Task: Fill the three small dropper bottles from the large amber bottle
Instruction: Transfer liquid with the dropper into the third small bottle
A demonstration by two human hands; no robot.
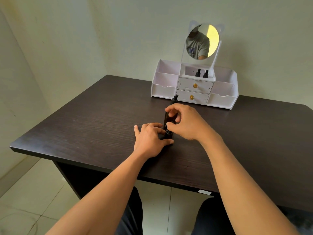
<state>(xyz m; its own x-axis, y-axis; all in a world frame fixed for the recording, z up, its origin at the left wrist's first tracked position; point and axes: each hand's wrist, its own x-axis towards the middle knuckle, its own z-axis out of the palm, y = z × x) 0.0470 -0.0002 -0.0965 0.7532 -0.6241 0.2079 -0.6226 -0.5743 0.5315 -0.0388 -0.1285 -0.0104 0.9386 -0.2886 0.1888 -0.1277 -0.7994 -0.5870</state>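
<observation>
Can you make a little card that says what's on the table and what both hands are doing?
Left hand: holds the small bottle on the table
Right hand: pinches that bottle's top
Tall bottle: stands just behind, partly hidden by fingers
Organizer: white, at the back of the table
Inside it: two dropper bottles, top middle box
Mirror: round, above the organizer

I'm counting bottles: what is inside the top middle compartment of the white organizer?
Two dropper bottles, side by side; only their black tops show. The front wall of the organizer hides their bodies.
</observation>
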